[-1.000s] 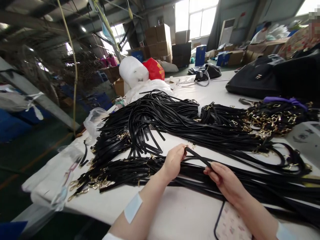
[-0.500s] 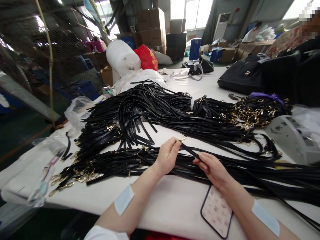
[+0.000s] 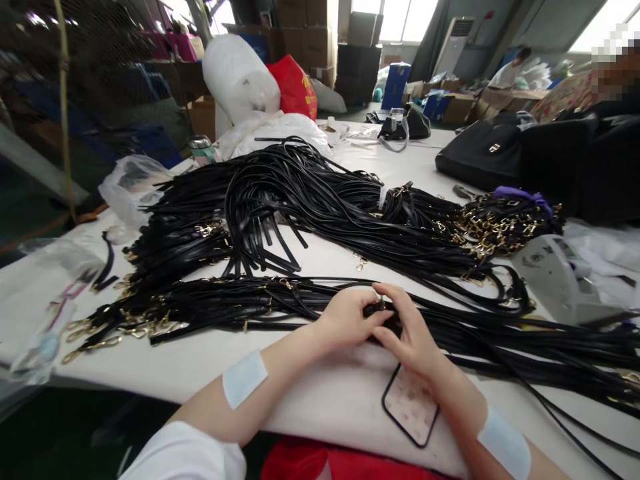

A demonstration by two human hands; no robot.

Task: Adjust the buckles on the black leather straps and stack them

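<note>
Your left hand (image 3: 350, 319) and right hand (image 3: 411, 337) meet fingertip to fingertip, and both pinch the end of one black strap (image 3: 383, 311). That end sits right on top of the near bundle of straps (image 3: 225, 310), which runs out to either side of your knuckles. The main risk I see is tangling. The strap looks just like those beneath it, so a pull from here may drag neighbours along or catch on their gold clasps (image 3: 100, 335), off to the far side of your left hand. Mind the phone (image 3: 411, 403) under your right wrist too. It lies near the edge of the table (image 3: 320, 393), and a sliding forearm could push it off. The loose clasp (image 3: 359, 262) just beyond your fingers could easily be swept away.
</note>
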